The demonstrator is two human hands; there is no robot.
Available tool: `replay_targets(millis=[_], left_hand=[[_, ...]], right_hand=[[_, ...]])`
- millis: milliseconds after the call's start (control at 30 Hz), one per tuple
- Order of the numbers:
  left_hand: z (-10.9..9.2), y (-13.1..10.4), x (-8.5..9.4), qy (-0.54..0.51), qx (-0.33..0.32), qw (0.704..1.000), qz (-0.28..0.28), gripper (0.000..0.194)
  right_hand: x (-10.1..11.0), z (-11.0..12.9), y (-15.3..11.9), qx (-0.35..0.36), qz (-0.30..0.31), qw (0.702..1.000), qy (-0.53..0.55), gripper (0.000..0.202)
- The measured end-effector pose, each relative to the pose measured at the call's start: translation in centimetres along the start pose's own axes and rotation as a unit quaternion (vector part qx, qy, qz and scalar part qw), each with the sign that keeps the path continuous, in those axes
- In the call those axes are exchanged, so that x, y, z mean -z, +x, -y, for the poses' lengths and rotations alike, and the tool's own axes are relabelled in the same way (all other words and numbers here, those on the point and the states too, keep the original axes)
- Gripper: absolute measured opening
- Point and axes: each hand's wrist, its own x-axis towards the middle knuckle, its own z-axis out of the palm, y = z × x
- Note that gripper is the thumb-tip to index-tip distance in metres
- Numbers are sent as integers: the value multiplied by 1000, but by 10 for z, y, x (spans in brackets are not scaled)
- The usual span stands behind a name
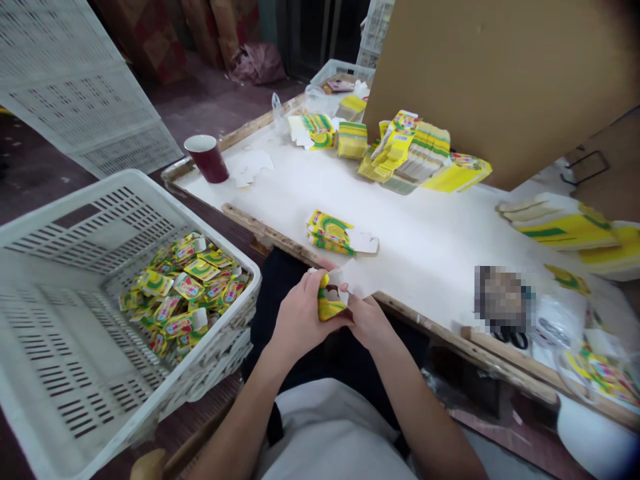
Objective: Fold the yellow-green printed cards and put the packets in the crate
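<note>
Left fingers (pixel 314 283) and right fingers (pixel 357 307) grasp a yellow carton (pixel 331 309), its open, flapped end pointing forward-right.

Two hands (pixel 327 313) hold a little yellow box (pixel 331 301). A big white basket (pixel 200 230) has lots of small boxes (pixel 189 287) inside.

And here's the white tabletop (pixel 425 240), edged in worn wood strips (pixel 270 237)! Up at ten o'clock stands a maroon mug (pixel 213 161), paper scraps (pixel 253 165) just beside it. Bundled flat yellow-green cartons (pixel 420 150) crowd twelve o'clock, while a small carton stack (pixel 331 232) lies towards eight, near the front edge. Over to three, more yellow cartons (pixel 565 223); at four, black-handled scissors (pixel 517 339) beside clear plastic (pixel 560 320).
</note>
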Motion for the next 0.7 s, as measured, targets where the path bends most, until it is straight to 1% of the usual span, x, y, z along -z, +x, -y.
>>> replay_targets(millis=[133, 233, 400, 467, 567, 700], left_hand=[[-5, 1, 1, -40, -17, 999, 16, 69], [-5, 1, 2, -44, -29, 998, 19, 69], [-4, 1, 0, -44, -61, 997, 9, 69], [-4, 1, 0, -55, -62, 997, 4, 68], [-6, 1, 1, -70, -43, 997, -5, 66], [-7, 1, 1, -81, -35, 996, -26, 64]], right_hand=[[-1, -4, 1, 31, -66, 997, -38, 45], [-6, 0, 0, 58, -91, 993, -52, 41], [-16, 5, -1, 77, -124, 988, -51, 38], [-15, 3, -2, 89, -117, 989, -35, 40], [-11, -3, -4, 100, -86, 991, -20, 43], [-5, -8, -6, 115, -71, 990, -40, 41]])
